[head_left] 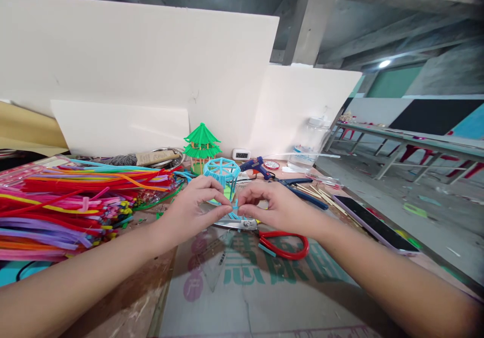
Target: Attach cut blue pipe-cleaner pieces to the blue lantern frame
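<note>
My left hand (198, 203) and my right hand (273, 205) meet in front of me, fingertips almost touching. Both pinch a short piece of light-blue pipe cleaner (235, 209), mostly hidden by the fingers. Just behind them stands a light-blue round frame model (222, 169) with a spoked top and thin legs. Scissors with red handles (285, 245) lie beneath my hands, their blades partly covered. Farther back is a small green two-tiered pavilion model (202, 144).
Bundles of coloured pipe cleaners (56, 212) fill the left side. At the right lie a blue glue gun (255, 165), pliers (306, 194), thin wooden sticks (325, 202) and a phone (374, 224). A clear plastic bottle (312, 144) and a small digital timer (241, 154) stand behind. White boards (132, 65) rise at the back.
</note>
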Action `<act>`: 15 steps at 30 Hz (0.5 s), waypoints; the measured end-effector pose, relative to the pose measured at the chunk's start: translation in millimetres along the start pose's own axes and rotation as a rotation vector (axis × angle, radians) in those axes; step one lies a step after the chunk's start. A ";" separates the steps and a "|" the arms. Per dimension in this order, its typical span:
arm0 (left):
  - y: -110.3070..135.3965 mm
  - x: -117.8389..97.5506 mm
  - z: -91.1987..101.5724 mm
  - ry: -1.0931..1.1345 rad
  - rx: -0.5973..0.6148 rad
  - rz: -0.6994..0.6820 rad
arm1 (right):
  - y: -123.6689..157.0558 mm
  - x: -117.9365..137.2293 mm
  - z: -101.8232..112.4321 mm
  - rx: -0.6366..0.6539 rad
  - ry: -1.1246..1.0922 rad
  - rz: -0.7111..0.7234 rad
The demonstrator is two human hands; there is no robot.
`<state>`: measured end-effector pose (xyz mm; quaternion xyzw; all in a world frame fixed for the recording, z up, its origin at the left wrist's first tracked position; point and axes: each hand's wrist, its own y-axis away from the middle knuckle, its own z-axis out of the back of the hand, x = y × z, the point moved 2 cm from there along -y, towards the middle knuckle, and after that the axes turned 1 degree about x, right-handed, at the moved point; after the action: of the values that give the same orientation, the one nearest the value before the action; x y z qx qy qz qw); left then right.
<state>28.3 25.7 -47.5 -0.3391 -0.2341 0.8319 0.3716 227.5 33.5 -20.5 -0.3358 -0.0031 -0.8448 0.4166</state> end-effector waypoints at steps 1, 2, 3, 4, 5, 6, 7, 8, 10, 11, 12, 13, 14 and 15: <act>0.1 0.7 -0.5 -0.007 0.000 -0.001 | -0.1 -1.8 -0.5 0.004 0.003 -0.007; 0.0 1.2 -0.7 -0.014 -0.005 0.000 | -0.2 -3.0 -1.0 -0.001 0.014 -0.012; -0.1 1.6 -0.7 -0.022 -0.011 0.001 | -0.4 -3.5 -1.5 -0.010 0.031 -0.014; -0.2 1.7 -0.5 -0.030 -0.015 -0.002 | -0.6 -3.5 -1.8 -0.017 0.050 -0.014; -0.1 1.9 -0.4 -0.040 -0.016 -0.005 | -0.8 -3.2 -2.0 -0.018 0.068 -0.014; 0.4 2.3 -0.6 -0.047 -0.014 -0.009 | -1.2 -3.2 -1.6 -0.010 0.087 -0.014; 1.2 2.9 -1.3 -0.053 -0.005 -0.014 | -1.8 -3.8 -0.6 0.008 0.108 -0.009; 2.6 4.0 -2.8 -0.057 0.006 -0.020 | -2.6 -5.6 1.3 0.034 0.130 -0.001; 6.7 8.0 -8.2 -0.071 0.023 -0.018 | -4.6 -14.8 8.6 0.075 0.189 -0.008; 9.2 11.0 -12.2 -0.085 0.031 -0.006 | -5.7 -22.5 14.0 0.079 0.221 -0.034; 11.7 14.5 -16.6 -0.112 0.033 0.014 | -6.5 -32.3 20.5 0.068 0.257 -0.084; 14.0 18.3 -21.6 -0.144 0.050 0.039 | -7.1 -43.5 28.0 0.033 0.299 -0.158; 15.9 22.2 -26.5 -0.183 0.074 0.064 | -7.1 -54.7 34.9 0.032 0.311 -0.225; 17.3 25.6 -30.9 -0.221 0.106 0.066 | -6.8 -64.7 41.4 0.028 0.310 -0.259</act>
<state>30.5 39.2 -89.0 -0.2328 -0.2181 0.8873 0.3332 273.8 95.1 -23.4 -0.1927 0.0064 -0.9327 0.3047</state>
